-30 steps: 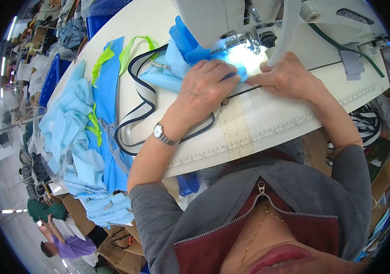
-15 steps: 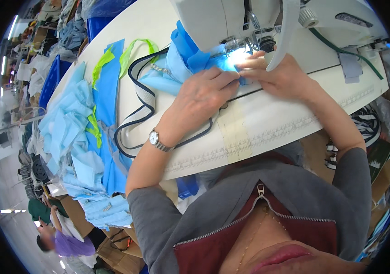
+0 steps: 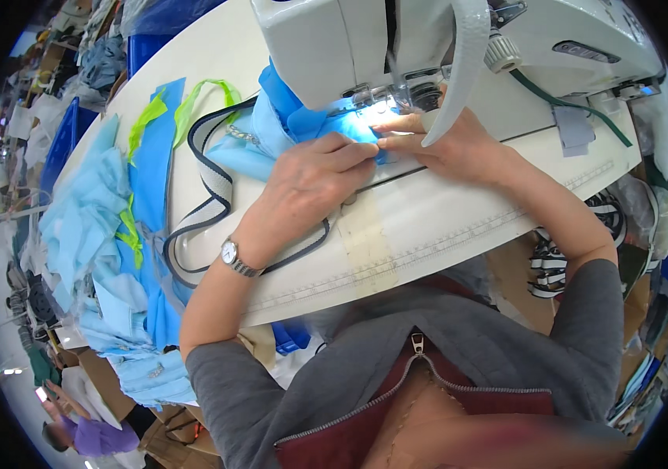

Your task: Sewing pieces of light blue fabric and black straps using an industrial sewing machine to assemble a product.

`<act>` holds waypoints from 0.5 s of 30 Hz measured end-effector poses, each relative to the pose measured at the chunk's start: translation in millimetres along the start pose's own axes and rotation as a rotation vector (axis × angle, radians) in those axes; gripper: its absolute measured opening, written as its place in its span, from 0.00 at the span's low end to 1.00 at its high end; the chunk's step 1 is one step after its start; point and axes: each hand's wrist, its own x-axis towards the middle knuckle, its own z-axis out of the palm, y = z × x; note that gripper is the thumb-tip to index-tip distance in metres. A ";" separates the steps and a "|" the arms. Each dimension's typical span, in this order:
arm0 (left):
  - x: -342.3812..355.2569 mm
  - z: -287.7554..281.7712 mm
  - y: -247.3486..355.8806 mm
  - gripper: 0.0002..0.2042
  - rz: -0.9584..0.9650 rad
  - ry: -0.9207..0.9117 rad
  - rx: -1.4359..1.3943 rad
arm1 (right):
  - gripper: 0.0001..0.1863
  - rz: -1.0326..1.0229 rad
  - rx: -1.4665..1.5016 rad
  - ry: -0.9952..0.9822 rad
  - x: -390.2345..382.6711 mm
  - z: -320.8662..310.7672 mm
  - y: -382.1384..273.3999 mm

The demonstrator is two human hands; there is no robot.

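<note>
Light blue fabric [image 3: 271, 125] lies bunched on the white table, and a brighter blue piece [image 3: 347, 125] runs under the sewing machine's head [image 3: 303, 47]. My left hand [image 3: 314, 176] pinches the near edge of that blue fabric with thumb and forefinger. From the right, my right hand [image 3: 459, 148] lays its stretched fingers on the same fabric, the tips almost meeting those of the left. A lamp lights the spot by the needle so strongly that the stitching there is washed out. The machine's curved white guard [image 3: 459, 78] hides part of the right hand.
A striped band [image 3: 217, 184] loops over the table beside my left wrist. Blue strips [image 3: 154, 148], lime green strips [image 3: 146, 121] and pale blue pieces [image 3: 88, 211] pile at the left. A ruler strip [image 3: 435, 242] follows the near edge. A co-worker [image 3: 103, 434] is at lower left.
The whole view has shifted, so table, machine and hands appear farther left and a little lower. Both hands stay at the blue fabric beside the needle, with little visible movement against the machine.
</note>
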 end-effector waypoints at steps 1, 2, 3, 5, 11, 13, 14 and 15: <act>0.9 0.6 0.1 0.10 -0.006 -0.005 0.005 | 0.16 -0.002 0.002 0.012 0.1 0.6 1.9; 1.5 0.9 0.0 0.09 -0.011 -0.010 0.011 | 0.16 -0.001 0.004 0.018 0.6 1.0 3.8; 2.0 0.8 -0.6 0.09 -0.010 -0.015 0.015 | 0.17 0.001 0.029 0.027 1.4 1.1 5.7; 2.6 2.8 -2.4 0.10 -0.008 -0.002 0.002 | 0.17 0.002 0.056 0.039 2.4 1.4 7.7; 2.6 4.7 -8.3 0.09 0.004 0.024 0.066 | 0.17 -0.031 -0.017 0.062 5.9 4.8 13.5; 3.3 5.5 -12.8 0.09 0.025 0.038 0.060 | 0.16 -0.016 0.007 0.105 9.9 4.7 12.8; 3.3 5.9 -15.4 0.08 0.045 0.053 0.052 | 0.16 -0.016 0.012 0.108 11.9 4.1 12.7; 3.6 6.5 -18.3 0.08 0.043 0.047 0.053 | 0.16 -0.026 -0.033 0.135 13.9 2.8 12.8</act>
